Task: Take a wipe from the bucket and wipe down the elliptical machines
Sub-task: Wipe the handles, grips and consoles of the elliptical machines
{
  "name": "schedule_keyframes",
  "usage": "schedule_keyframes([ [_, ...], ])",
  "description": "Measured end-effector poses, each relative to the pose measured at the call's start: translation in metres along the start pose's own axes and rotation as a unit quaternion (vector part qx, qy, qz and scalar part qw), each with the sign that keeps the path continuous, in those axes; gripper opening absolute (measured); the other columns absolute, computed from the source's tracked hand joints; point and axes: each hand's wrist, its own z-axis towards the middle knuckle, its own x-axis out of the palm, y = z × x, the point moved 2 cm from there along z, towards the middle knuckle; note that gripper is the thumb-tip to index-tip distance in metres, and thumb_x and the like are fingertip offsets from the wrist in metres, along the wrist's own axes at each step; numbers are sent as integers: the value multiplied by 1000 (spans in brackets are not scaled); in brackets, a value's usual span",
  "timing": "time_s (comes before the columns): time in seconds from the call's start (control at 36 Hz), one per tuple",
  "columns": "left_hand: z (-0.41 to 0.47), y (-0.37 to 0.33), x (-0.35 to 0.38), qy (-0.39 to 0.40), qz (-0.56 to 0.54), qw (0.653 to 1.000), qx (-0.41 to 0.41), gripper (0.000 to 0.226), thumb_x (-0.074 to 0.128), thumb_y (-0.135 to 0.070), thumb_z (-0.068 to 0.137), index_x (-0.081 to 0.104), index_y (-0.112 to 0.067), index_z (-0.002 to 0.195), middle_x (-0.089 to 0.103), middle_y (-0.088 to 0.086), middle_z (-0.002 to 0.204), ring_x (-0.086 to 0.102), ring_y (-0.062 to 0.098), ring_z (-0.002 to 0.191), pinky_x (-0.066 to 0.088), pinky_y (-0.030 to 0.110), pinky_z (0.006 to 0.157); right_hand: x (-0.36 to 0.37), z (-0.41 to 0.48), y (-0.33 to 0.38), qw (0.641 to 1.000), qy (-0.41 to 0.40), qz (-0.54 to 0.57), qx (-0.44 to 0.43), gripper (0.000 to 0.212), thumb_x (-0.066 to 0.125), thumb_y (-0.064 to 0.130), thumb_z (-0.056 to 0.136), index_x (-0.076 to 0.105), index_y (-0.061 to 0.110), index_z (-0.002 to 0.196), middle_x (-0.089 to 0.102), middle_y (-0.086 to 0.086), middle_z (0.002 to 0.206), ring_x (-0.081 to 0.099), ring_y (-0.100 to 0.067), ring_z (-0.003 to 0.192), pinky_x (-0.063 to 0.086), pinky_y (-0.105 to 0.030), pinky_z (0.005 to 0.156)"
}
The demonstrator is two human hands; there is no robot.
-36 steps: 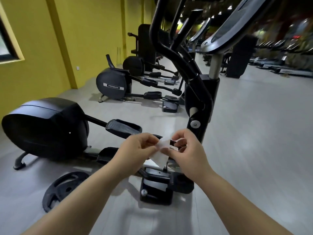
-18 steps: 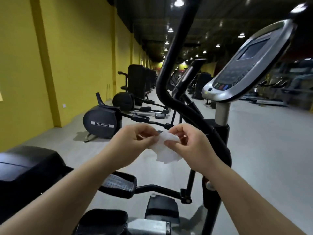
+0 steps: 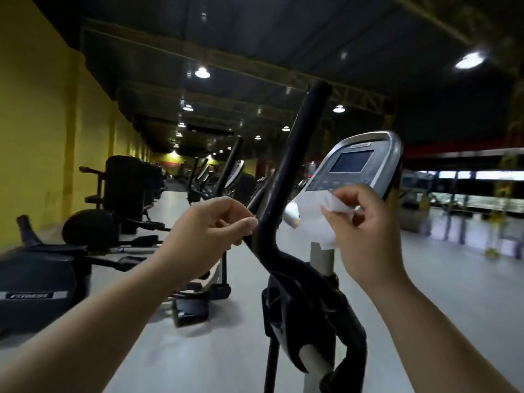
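The white wipe [image 3: 312,222] is pinched by the right hand [image 3: 368,236] just before the lower edge of the elliptical console [image 3: 351,163]; the left hand [image 3: 207,234], curled on nothing, is placed farther off beside the handlebar [image 3: 285,177].

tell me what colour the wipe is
White; the wipe in the right hand shows best in the head view.

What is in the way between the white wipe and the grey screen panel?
Nothing visible. The thin white wipe, pinched by the right hand, overlaps the lower edge of the grey screen panel; the curved black handlebar stands off to its left.
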Motion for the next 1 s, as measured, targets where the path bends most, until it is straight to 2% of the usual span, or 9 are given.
schedule_keyframes([
  [0.14, 41, 3, -17, 15, -27, 998, 52, 6, 67, -33, 83, 69, -28, 80, 69, -6, 74, 66, 15, 71, 56, 31, 69, 5, 23, 19, 994, -62, -90, -19, 27, 61, 1, 86, 64, 27, 89, 64, 10, 91, 59, -4, 85, 44, -16, 72],
  [0.22, 61, 1, -22, 22, -30, 996, 78, 8, 66, -34, 84, 69, -26, 82, 68, -6, 75, 66, 15, 71, 55, 26, 64, 6, 32, 33, 989, -82, -122, -7, 34, 58, -4, 85, 68, 29, 89, 67, 7, 92, 59, 4, 83, 42, -6, 70],
  [0.39, 98, -3, -19, 17, -37, 993, 109, 10, 66, -34, 86, 68, -25, 84, 66, -5, 78, 64, 15, 73, 55, 30, 69, 9, 61, 48, 981, -94, -163, 41, 17, 64, 11, 88, 74, 19, 98, 65, 14, 79, 58, 0, 73, 42, -9, 60],
  [0.47, 117, -5, -16, 10, -50, 991, 121, 11, 65, -36, 85, 66, -25, 86, 64, -5, 82, 63, 14, 74, 53, 28, 66, 8, 79, 54, 976, -110, -185, 22, 15, 67, 18, 86, 73, 15, 99, 60, 23, 77, 59, 1, 75, 47, -13, 66],
  [0.61, 142, -10, -10, 20, -83, 988, 132, 13, 62, -39, 87, 64, -29, 96, 61, -10, 87, 61, 7, 80, 55, 30, 74, 7, 122, 56, 971, -152, -182, 0, 25, 60, 23, 92, 67, 9, 111, 57, 14, 94, 49, 12, 81, 35, 8, 60],
  [0.72, 158, -11, 4, 64, -110, 984, 124, 28, 57, -38, 91, 59, -27, 117, 61, -12, 91, 60, 5, 85, 53, 27, 77, 15, 155, 57, 983, -140, -121, -14, 7, 47, 15, 98, 52, 20, 96, 42, 1, 115, 48, 7, 89, 35, 6, 69],
  [0.81, 167, -11, 17, 101, -117, 982, 113, 36, 55, -36, 93, 52, -27, 128, 64, -12, 94, 63, 5, 91, 54, 32, 84, 22, 175, 49, 966, -106, -223, -74, 13, 43, 10, 99, 55, 9, 104, 39, 2, 112, 47, 5, 93, 35, 3, 82],
  [0.92, 172, -8, 27, 115, -160, 974, 116, 35, 56, -29, 94, 54, -27, 129, 69, -9, 94, 68, 7, 88, 57, 35, 87, 23, 192, 33, 930, -23, -337, -147, 23, 51, 6, 95, 63, 1, 115, 45, 2, 107, 45, 2, 91, 31, 5, 82],
  [1.0, 174, -4, 30, 115, -190, 968, 119, 30, 58, -27, 93, 58, -30, 122, 71, -7, 89, 70, 8, 83, 59, 33, 81, 15, 198, 32, 931, 8, -328, -159, 23, 55, 6, 93, 67, 6, 114, 45, 3, 108, 47, 5, 92, 33, 3, 82],
])
